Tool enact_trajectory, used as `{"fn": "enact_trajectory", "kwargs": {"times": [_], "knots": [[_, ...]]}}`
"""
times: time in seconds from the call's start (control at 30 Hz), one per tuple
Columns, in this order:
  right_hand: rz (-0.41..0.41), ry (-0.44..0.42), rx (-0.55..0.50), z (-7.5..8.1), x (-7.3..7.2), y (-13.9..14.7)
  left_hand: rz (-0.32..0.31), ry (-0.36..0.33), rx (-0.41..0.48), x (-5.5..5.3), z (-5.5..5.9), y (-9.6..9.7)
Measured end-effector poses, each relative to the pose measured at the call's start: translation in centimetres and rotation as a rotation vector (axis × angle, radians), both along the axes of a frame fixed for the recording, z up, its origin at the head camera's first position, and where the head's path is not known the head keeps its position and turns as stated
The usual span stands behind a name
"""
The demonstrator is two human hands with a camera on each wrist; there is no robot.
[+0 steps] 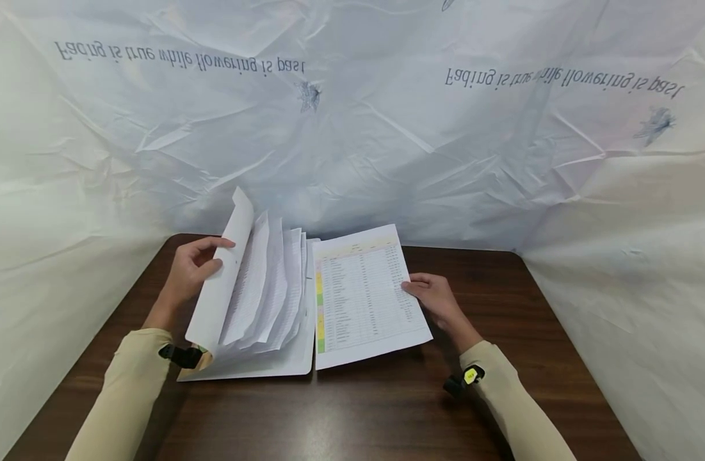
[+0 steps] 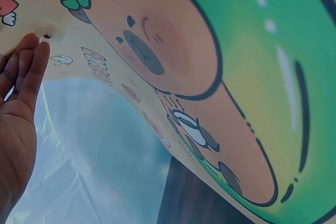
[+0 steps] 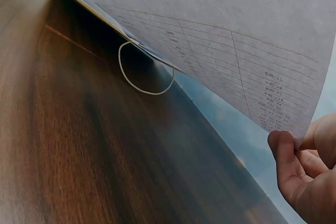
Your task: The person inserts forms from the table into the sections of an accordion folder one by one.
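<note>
On the table lies an open document folder (image 1: pixel 271 368), with several printed sheets (image 1: pixel 253 282) fanned inside it. My left hand (image 1: pixel 192 269) pinches the edge of its raised cover (image 1: pixel 221 288), thumb on the white inner face. The left wrist view shows the cover's outside (image 2: pixel 173 40), with a cartoon bear in green and peach. A printed table sheet (image 1: pixel 358 301) with a yellow and green strip lies slanted to the folder's right. Its right edge is pinched by my right hand (image 1: pixel 435 296). In the right wrist view the sheet (image 3: pixel 210 19) is lifted off the table.
A thin loop (image 3: pixel 122 72) hangs at the folder's edge in the right wrist view. The dark wooden table (image 1: pixel 329 416) is bordered by wrinkled whitish sheeting (image 1: pixel 352 147) at the back and both sides. Black wrist devices sit by both cuffs.
</note>
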State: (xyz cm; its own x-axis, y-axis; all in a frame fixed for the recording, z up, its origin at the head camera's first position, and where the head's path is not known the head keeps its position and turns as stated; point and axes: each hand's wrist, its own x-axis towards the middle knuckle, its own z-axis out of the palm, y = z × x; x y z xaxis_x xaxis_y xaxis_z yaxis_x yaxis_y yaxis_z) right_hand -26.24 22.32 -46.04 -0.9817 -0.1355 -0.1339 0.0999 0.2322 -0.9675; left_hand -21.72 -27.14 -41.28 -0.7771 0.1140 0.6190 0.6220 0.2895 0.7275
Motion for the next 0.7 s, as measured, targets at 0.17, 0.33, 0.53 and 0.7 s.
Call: {"fn": "enact_trajectory", "kwargs": {"times": [0.17,0.33,0.53,0.7], "knots": [[0.009,-0.002,0.005,0.1,-0.2,-0.6,0.009,-0.008,-0.017,0.0,0.0,-0.1],[0.019,-0.007,0.001,-0.1,-0.7,-1.1,-0.001,-0.004,-0.019,-0.8,0.0,-0.4],[0.021,0.006,0.000,0.0,-1.5,-2.0,-0.011,0.018,-0.031,-1.8,0.0,-0.7],[0.019,0.026,0.003,0.1,-2.3,-2.9,-0.024,0.017,-0.031,-2.6,-0.1,-1.1]]}}
